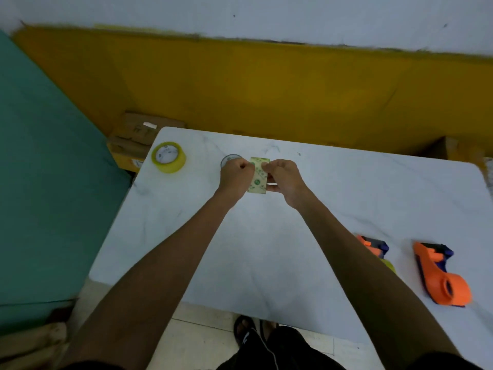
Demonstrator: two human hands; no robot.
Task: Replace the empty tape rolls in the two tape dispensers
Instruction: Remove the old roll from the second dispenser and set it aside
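Both my hands hold one tape roll, pale yellow with green print, on edge above the white table. My left hand grips its left side and my right hand its right side. Just behind my left hand, a greyish round thing lies on the table, mostly hidden. A full yellow tape roll lies flat at the table's far left corner. Two orange and blue tape dispensers lie at the right: one in full view, the other partly hidden by my right forearm.
Cardboard boxes are stacked beyond the table's far left corner. A teal surface runs along the left. A yellow wall band stands behind the table. My sandalled feet show below the near edge.
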